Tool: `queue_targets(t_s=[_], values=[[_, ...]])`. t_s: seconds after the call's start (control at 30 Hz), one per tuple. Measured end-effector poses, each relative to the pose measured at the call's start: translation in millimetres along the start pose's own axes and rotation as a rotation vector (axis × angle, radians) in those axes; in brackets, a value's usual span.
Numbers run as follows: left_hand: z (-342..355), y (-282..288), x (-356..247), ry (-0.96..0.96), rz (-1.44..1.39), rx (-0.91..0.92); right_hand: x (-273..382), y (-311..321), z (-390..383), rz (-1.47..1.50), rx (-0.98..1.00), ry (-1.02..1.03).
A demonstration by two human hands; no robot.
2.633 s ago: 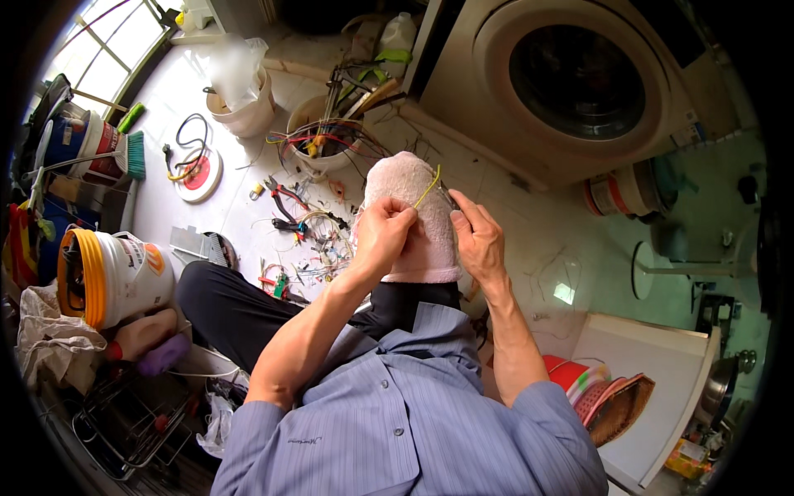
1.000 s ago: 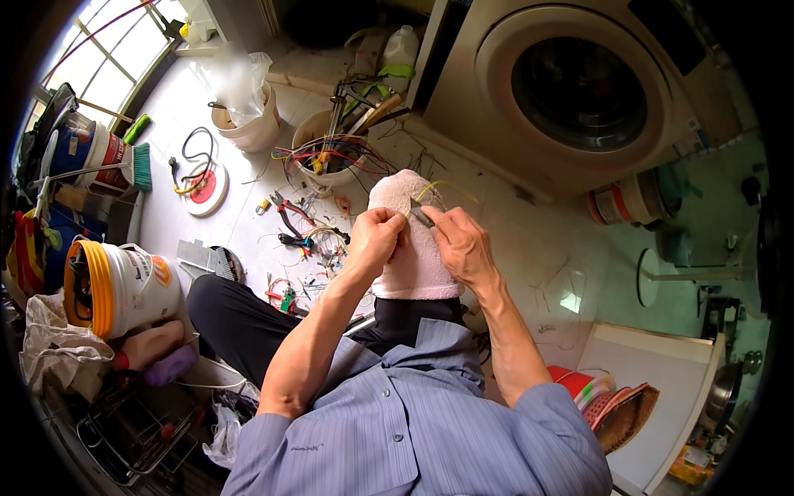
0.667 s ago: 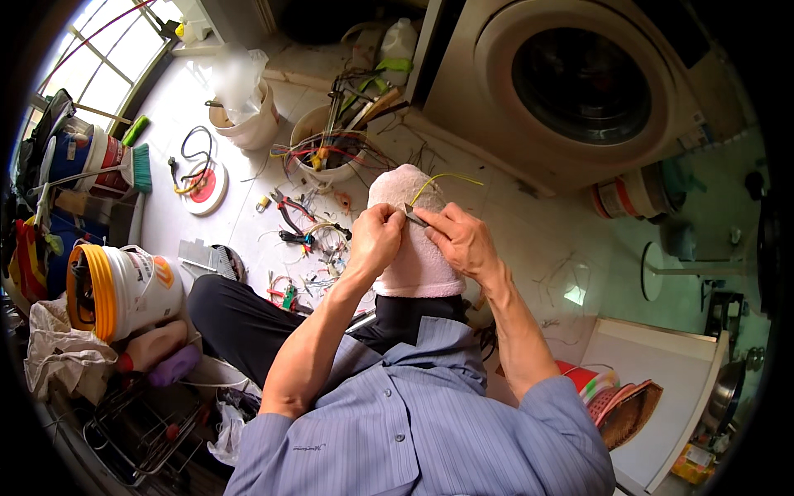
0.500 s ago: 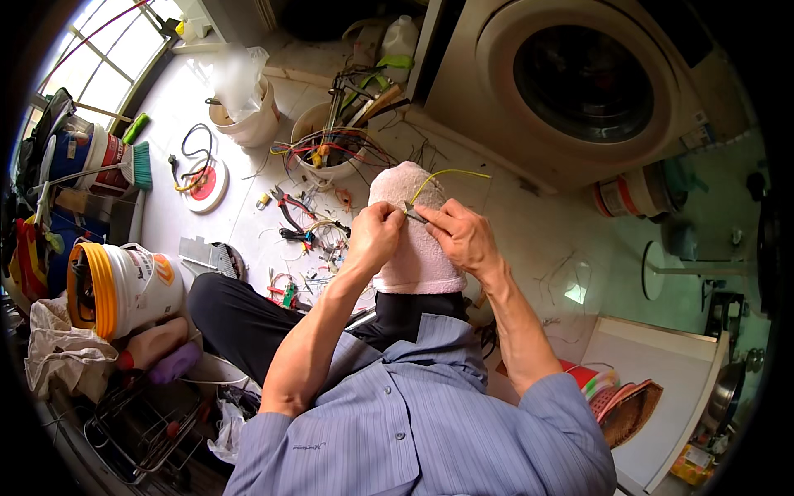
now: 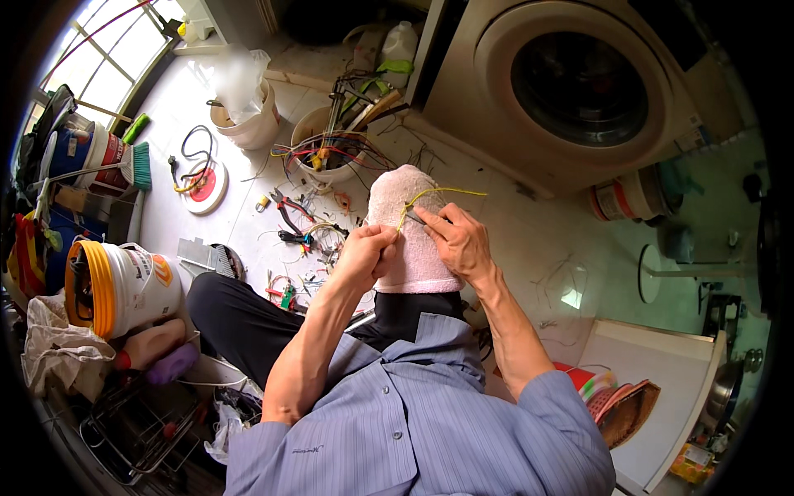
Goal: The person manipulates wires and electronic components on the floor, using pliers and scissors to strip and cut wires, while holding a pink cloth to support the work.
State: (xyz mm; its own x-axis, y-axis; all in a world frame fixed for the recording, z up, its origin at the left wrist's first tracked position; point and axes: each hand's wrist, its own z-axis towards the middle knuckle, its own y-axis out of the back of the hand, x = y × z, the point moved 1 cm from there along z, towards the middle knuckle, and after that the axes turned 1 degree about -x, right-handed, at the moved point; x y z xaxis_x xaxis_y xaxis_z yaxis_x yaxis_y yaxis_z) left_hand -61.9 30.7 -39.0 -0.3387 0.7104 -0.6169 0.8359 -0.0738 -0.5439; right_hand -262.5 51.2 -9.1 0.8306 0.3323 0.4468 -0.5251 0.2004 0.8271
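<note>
Over the middle of the pink cloth covering your knee: one yellow wire, thin, curving toward the cloth's far edge, its free end out past the right edge. Your left hand, near the cloth's left edge: grip clamped on the wire's lower end. Your right hand, at the right edge: grip clamped on a small dark tool, its tip just beside the wire; contact too small to tell. On the floor, beyond your bent left leg: red-and-black pliers, wire scraps, and a bucket of coloured wires.
</note>
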Motion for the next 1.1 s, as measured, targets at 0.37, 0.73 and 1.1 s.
queue_targets(t_s=[0.37,0.73,1.1], values=[[-23.6,10.3,11.7,-0.042,0.068,-0.020,2.5,-1.6,-1.4,0.012,-0.008,-0.014],[-61.8,25.4,18.1,-0.050,0.087,-0.061,1.0,-0.3,-0.8,0.033,0.001,-0.016],[-79.7,25.2,26.9,-0.055,0.197,-0.070,1.4,0.9,-4.7,-0.001,-0.012,0.002]])
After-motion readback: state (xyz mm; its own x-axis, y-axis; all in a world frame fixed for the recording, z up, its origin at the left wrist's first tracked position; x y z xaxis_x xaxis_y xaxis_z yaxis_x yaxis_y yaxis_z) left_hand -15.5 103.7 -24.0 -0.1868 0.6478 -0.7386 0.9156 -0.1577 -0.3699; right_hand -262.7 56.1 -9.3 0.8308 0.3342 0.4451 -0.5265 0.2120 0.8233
